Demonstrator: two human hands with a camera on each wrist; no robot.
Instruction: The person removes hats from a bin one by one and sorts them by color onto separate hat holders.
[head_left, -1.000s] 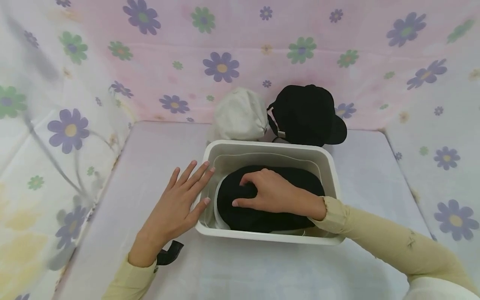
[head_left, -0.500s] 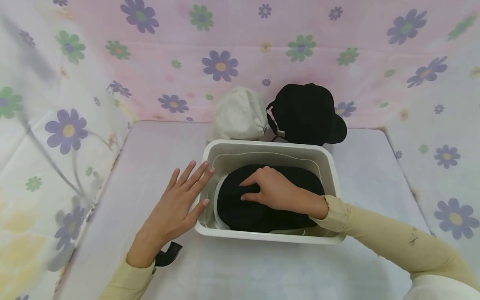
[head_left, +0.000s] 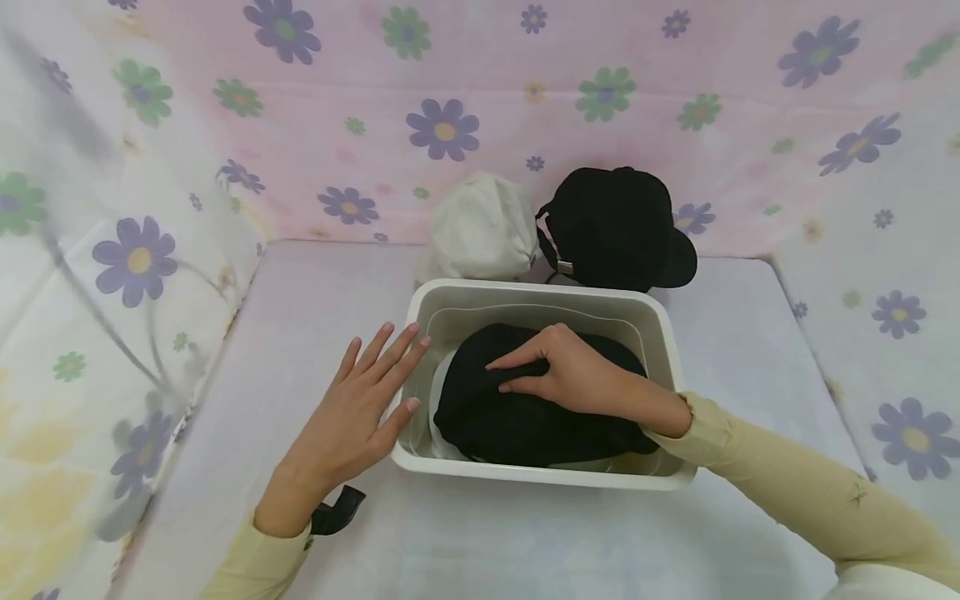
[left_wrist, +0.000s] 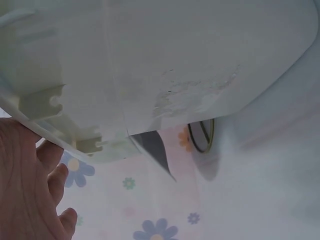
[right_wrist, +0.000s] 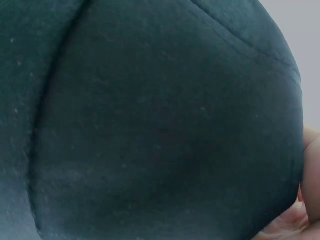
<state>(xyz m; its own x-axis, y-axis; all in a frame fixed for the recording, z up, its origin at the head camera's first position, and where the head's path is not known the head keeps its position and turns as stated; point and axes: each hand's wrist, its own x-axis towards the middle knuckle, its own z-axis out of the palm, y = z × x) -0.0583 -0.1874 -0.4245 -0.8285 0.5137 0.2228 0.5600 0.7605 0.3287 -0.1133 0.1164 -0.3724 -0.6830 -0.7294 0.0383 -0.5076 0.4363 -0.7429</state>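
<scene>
A black cap [head_left: 487,429] lies crown up inside a white plastic bin [head_left: 540,475]. My right hand [head_left: 588,375] pinches the cloth at the top of its crown between thumb and fingers. The cap's dark panel [right_wrist: 165,120] and seams fill most of the right wrist view, with part of the hand [right_wrist: 312,175] at the right edge. Something white [head_left: 441,437] shows under the cap's left side. My left hand [head_left: 352,412] rests spread on the bin's left rim, holding nothing. From the left wrist, the bin's outer wall [left_wrist: 200,55] appears beside that hand [left_wrist: 25,185].
Behind the bin stand a white cap [head_left: 483,229] and another black cap [head_left: 615,225], close against its back rim. Floral cloth [head_left: 442,75] walls the back and both sides. A pale sheet [head_left: 315,283] covers the tabletop.
My right thumb and fingers have come together on the crown, and the hand has moved a little right. The cap in the bin has shifted and bunched slightly. The left hand stays put.
</scene>
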